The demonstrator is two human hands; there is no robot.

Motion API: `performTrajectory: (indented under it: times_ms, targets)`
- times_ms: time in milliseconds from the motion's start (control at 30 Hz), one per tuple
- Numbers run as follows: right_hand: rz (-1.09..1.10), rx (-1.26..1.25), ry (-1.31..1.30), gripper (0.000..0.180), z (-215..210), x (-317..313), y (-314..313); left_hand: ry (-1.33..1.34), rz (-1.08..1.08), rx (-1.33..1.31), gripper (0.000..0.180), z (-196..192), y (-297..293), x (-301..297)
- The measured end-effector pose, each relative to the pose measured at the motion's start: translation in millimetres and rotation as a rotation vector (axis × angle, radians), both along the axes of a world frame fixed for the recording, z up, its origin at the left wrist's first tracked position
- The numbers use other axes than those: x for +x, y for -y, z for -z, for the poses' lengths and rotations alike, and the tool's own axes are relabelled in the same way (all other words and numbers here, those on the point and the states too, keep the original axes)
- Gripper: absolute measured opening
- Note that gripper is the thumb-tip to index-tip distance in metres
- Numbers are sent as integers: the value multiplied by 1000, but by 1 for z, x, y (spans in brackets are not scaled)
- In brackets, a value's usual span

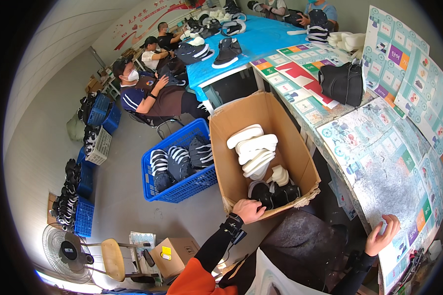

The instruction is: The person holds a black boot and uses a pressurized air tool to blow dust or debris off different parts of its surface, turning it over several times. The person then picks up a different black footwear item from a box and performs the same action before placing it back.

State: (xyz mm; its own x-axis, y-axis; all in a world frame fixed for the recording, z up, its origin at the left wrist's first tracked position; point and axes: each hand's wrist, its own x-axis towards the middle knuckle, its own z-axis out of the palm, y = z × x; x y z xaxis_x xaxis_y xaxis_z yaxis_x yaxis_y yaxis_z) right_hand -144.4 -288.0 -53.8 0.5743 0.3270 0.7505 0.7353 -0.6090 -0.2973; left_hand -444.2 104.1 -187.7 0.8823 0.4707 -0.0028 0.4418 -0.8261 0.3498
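Note:
My left hand is curled over the near rim of a large cardboard box. Just beyond its fingers, black shoes lie in the near end of the box. White foam soles are heaped further in. My right hand is at the near edge of the worktable, its fingers apart and nothing held. Whether it touches the tabletop I cannot tell. A black shoe stands on the table's far part, well away from that hand.
A blue basket of dark shoes sits left of the box. Beyond, co-workers sit along a blue-covered table bearing shoes. Tools lie at lower right. A fan, a chair and a small carton stand at lower left.

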Motion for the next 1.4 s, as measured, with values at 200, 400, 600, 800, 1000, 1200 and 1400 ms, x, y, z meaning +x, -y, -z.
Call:
performTrajectory:
  times_ms: [200,400,600,800,1000,1200,1400]
  targets:
    - [-5,5,-4,17,-1,2,1,3,2,8,38,0,1,3]
    - [-18,9,-4,18,-1,2,2,-2,-7,8,37,-3,5,0]
    - [-32,13,0,19,-1,-6,-5,-15,-13,6,37,-5,1,-13]
    - [1,58,22,31,5,-5,3,108,49,23,31,38,-6,16]
    - [-94,154,-38,31,-8,11,-32,61,40,136,37,13,-21,-10]
    - [25,149,-10,31,-15,-3,25,-152,103,150,44,16,13,21]
    - [-24,165,-18,31,-13,-5,13,-80,91,163,43,23,1,9]
